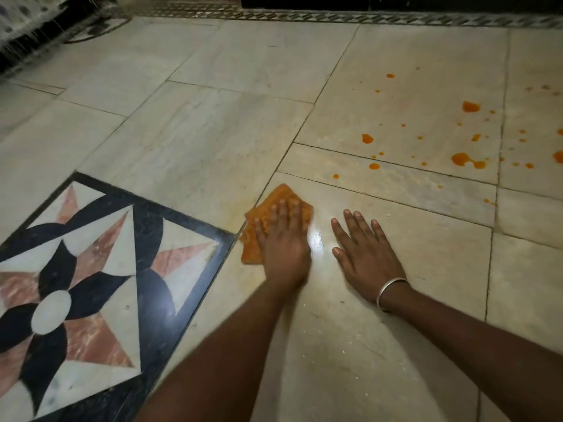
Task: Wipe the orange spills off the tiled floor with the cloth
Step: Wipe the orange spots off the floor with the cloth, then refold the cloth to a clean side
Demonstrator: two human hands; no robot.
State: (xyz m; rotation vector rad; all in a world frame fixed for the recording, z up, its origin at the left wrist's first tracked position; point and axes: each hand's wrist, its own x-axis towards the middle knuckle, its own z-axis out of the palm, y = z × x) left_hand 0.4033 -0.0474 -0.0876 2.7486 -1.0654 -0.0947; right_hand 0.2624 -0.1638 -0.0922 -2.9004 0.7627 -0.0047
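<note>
Two hands are laid flat on the tiled floor, and most of the risk is judged to lie to their right. At far left a black, pink and white inlaid star panel is set into the floor. Its dark border is just beside the cloth, so residue could be dragged onto it if strokes are carried too far that way. The cloth, orange and crumpled, is pressed down under the left hand, whose fingers are held straight and slightly apart, not curled round it. With no grip taken, the cloth could be left behind by a fast stroke. A wet sheen is seen between the hands. The right hand is planted on bare tile, fingers spread wide and holding nothing, and its purchase could be lost if weight is leaned there. Further right, the orange spills are scattered well apart from the cloth, not yet wiped. Whether the cloth is soaked cannot be told; if it is, they could be smeared rather than lifted.
</note>
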